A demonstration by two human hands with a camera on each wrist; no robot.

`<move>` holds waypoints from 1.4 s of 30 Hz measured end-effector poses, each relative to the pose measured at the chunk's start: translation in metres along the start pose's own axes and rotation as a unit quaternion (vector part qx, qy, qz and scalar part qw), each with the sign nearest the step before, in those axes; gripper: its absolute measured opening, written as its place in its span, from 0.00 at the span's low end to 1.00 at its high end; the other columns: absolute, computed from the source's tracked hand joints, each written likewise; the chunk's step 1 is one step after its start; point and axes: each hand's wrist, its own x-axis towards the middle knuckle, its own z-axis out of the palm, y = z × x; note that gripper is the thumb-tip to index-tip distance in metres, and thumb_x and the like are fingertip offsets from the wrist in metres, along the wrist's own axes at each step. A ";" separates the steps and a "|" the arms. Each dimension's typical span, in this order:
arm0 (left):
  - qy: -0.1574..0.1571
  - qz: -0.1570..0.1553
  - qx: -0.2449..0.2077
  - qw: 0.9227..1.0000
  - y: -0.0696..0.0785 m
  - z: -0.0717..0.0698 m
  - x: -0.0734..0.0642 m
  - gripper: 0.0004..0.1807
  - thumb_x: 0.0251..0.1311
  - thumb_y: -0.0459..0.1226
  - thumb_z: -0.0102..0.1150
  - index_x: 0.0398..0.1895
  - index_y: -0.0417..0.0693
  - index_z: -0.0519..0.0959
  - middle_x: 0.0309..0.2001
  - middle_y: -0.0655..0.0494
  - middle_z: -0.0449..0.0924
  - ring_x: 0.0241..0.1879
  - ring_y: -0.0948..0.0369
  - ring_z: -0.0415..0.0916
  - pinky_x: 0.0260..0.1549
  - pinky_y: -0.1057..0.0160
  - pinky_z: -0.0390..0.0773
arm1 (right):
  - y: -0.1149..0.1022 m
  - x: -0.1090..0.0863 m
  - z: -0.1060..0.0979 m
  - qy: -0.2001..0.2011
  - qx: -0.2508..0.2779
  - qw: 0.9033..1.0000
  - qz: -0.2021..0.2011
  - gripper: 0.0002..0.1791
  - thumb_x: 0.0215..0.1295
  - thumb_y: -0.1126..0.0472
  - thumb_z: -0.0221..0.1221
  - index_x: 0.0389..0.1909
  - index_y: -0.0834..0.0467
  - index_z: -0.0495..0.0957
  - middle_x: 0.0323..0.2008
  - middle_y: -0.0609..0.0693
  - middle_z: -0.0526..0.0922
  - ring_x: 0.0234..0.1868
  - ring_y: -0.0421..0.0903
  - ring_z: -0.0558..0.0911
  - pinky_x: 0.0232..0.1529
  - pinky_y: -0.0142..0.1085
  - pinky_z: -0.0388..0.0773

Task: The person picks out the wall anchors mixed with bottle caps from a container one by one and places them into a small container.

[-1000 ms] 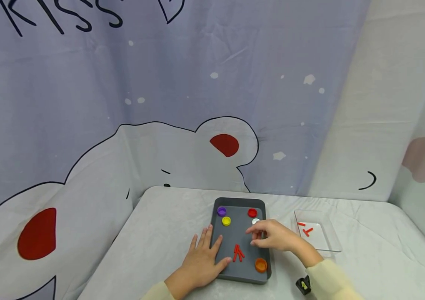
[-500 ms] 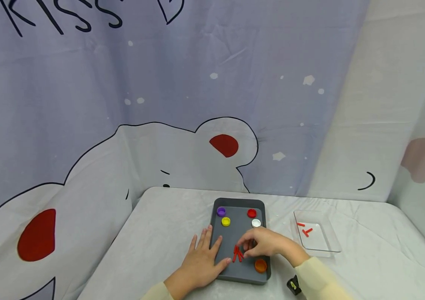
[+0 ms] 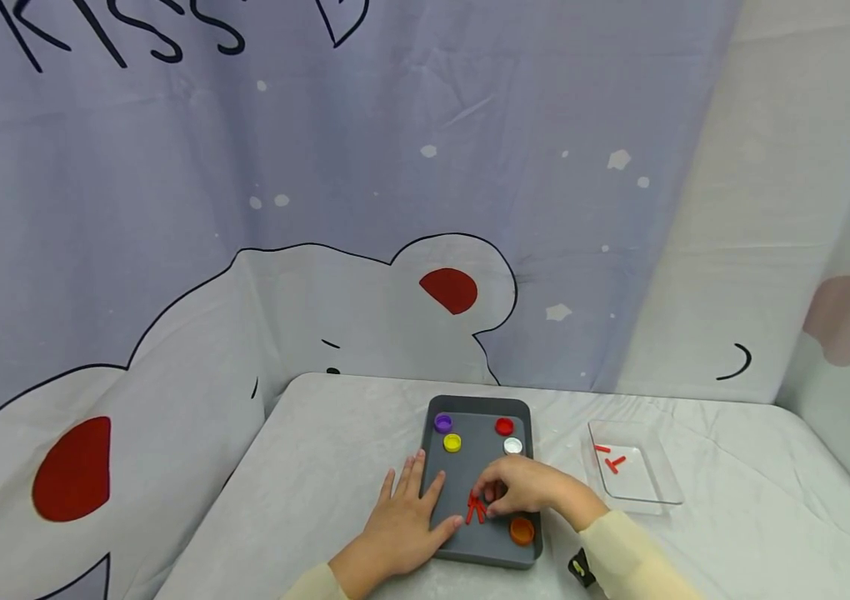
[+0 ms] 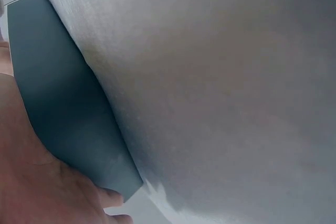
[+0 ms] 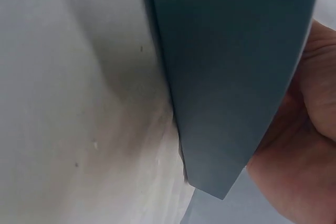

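A dark grey tray (image 3: 470,546) lies on the white-covered table. On it are a purple cap (image 3: 443,422), a yellow cap (image 3: 452,442), a red cap (image 3: 504,427), a white cap (image 3: 512,446), an orange cap (image 3: 522,530) and a small pile of red sticks (image 3: 474,509). My left hand (image 3: 412,502) lies flat, fingers straight, over the tray's left rim. My right hand (image 3: 491,500) is curled over the pile and its fingertips pinch a red stick. The wrist views show only the tray's edge (image 4: 63,103) (image 5: 231,66), the cloth and part of a palm.
A clear plastic tray (image 3: 646,492) with a few red sticks (image 3: 611,461) stands to the right of the grey tray. A printed curtain (image 3: 320,208) hangs close behind the table. The table's front left edge (image 3: 245,492) falls away near my left hand.
My right hand moved left and nearer, from beside the white cap down onto the red stick pile, uncovering that cap. The left hand and the tray stayed still.
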 end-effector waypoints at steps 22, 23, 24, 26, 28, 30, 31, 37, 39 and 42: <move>0.002 0.010 -0.008 1.000 0.000 -0.002 0.000 0.44 0.71 0.68 0.38 0.76 0.46 0.65 0.81 0.37 0.43 0.79 0.41 0.43 0.72 0.33 0.45 | 0.003 0.002 0.005 0.020 -0.037 0.999 -0.002 0.13 0.57 0.61 0.74 0.42 0.53 0.85 0.28 0.38 0.79 0.29 0.30 0.73 0.34 0.29 0.74; -0.002 0.008 -0.006 1.000 0.000 -0.002 0.000 0.44 0.71 0.68 0.37 0.76 0.47 0.65 0.81 0.37 0.42 0.79 0.41 0.42 0.72 0.33 0.44 | 0.003 0.002 0.005 0.022 -0.039 0.999 -0.002 0.13 0.57 0.61 0.74 0.43 0.53 0.85 0.28 0.38 0.79 0.29 0.30 0.73 0.34 0.29 0.74; -0.004 0.007 -0.005 1.000 0.001 -0.003 0.000 0.44 0.71 0.68 0.37 0.76 0.47 0.65 0.81 0.37 0.42 0.79 0.41 0.42 0.72 0.33 0.45 | 0.003 0.002 0.005 0.023 -0.042 0.999 -0.001 0.14 0.57 0.61 0.74 0.43 0.53 0.84 0.28 0.38 0.79 0.29 0.30 0.73 0.34 0.29 0.74; -0.007 0.006 -0.005 1.000 0.001 -0.002 0.001 0.44 0.71 0.68 0.37 0.77 0.48 0.65 0.81 0.38 0.42 0.80 0.41 0.42 0.72 0.34 0.44 | 0.003 0.003 0.005 0.025 -0.045 0.999 0.000 0.15 0.56 0.61 0.74 0.45 0.53 0.84 0.28 0.38 0.78 0.28 0.31 0.73 0.34 0.29 0.74; -0.008 0.004 -0.004 1.000 0.001 -0.002 0.001 0.44 0.71 0.68 0.37 0.77 0.48 0.65 0.81 0.38 0.41 0.80 0.42 0.41 0.72 0.34 0.44 | 0.003 0.003 0.005 0.026 -0.047 0.999 0.002 0.16 0.56 0.60 0.74 0.46 0.53 0.84 0.28 0.38 0.78 0.28 0.31 0.73 0.34 0.29 0.74; -0.004 0.004 -0.007 1.000 0.001 -0.002 0.000 0.43 0.71 0.68 0.38 0.76 0.48 0.65 0.81 0.38 0.42 0.79 0.41 0.42 0.72 0.34 0.45 | 0.003 0.003 0.005 0.026 -0.049 0.998 0.003 0.17 0.56 0.59 0.75 0.46 0.52 0.84 0.28 0.38 0.78 0.28 0.31 0.73 0.34 0.29 0.74; -0.004 0.004 -0.009 1.000 0.001 -0.002 0.000 0.43 0.71 0.68 0.37 0.76 0.48 0.65 0.81 0.38 0.42 0.79 0.41 0.42 0.72 0.34 0.45 | 0.003 0.003 0.005 0.025 -0.050 0.998 0.004 0.17 0.56 0.59 0.75 0.47 0.52 0.84 0.28 0.38 0.78 0.28 0.31 0.73 0.34 0.29 0.74; -0.002 0.002 -0.004 1.000 0.001 -0.001 0.000 0.43 0.71 0.68 0.37 0.76 0.48 0.65 0.81 0.38 0.42 0.79 0.42 0.42 0.72 0.34 0.45 | 0.003 0.003 0.006 0.025 -0.052 0.998 0.007 0.18 0.55 0.59 0.75 0.47 0.52 0.84 0.29 0.38 0.78 0.28 0.31 0.73 0.34 0.29 0.74; -0.003 0.000 0.000 1.000 0.001 -0.001 0.000 0.44 0.71 0.68 0.36 0.77 0.49 0.65 0.81 0.39 0.41 0.80 0.42 0.42 0.72 0.35 0.45 | 0.002 0.004 0.006 0.025 -0.055 0.998 0.005 0.18 0.55 0.59 0.75 0.47 0.53 0.84 0.29 0.39 0.78 0.28 0.31 0.73 0.34 0.29 0.74; -0.001 -0.002 0.002 1.000 0.002 -0.001 0.000 0.44 0.71 0.68 0.36 0.77 0.49 0.65 0.81 0.39 0.41 0.80 0.43 0.42 0.73 0.35 0.45 | 0.003 0.004 0.006 0.026 -0.057 0.998 0.008 0.18 0.55 0.59 0.75 0.47 0.53 0.84 0.29 0.39 0.78 0.29 0.31 0.73 0.34 0.29 0.74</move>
